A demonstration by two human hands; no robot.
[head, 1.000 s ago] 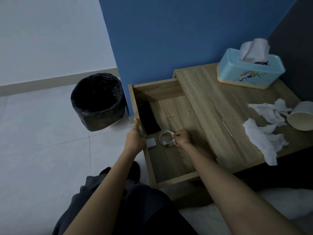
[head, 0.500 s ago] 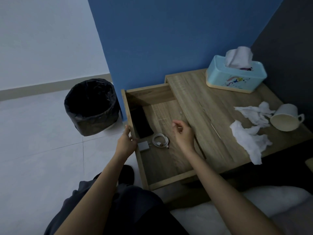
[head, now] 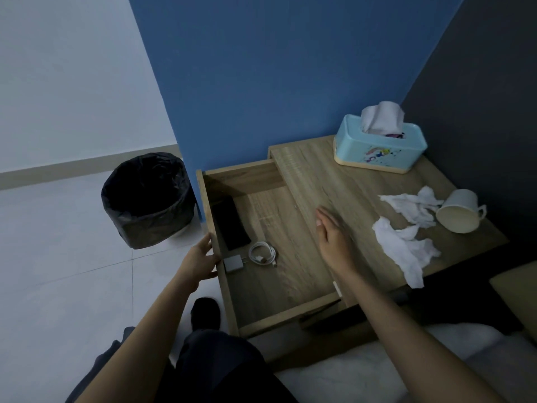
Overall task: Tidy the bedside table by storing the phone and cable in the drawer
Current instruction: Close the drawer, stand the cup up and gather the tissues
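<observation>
The left hand point(head: 200, 264) grips the front panel of the pulled-out drawer point(head: 290, 314), fingers curled over its outer face and thumb near the top edge. The right hand point(head: 334, 237) is open and empty, palm turned inward and fingers stretched out together, slightly blurred, held above the edge where the drawer meets the bedside table point(head: 334, 175).

Inside the drawer, the black phone point(head: 231, 223) lies flat along the front panel toward the far end. Just beside the phone's near end sits a small grey charger plug point(head: 234, 263), and right next to that the white cable point(head: 262, 254) lies coiled in a loop on the drawer floor. Neither hand touches the phone, plug or cable.

On the tabletop, a light blue tissue box point(head: 379, 151) with a tissue sticking up stands at the back, near the blue wall. Crumpled white tissues point(head: 404, 242) are scattered toward the right, and a pale mug point(head: 457, 215) lies tipped on its side beside them, its mouth facing the camera. A round bin lined with a black bag point(head: 146, 199) stands on the tiled floor to the left of the drawer. The person's dark-trousered knee shows below.
</observation>
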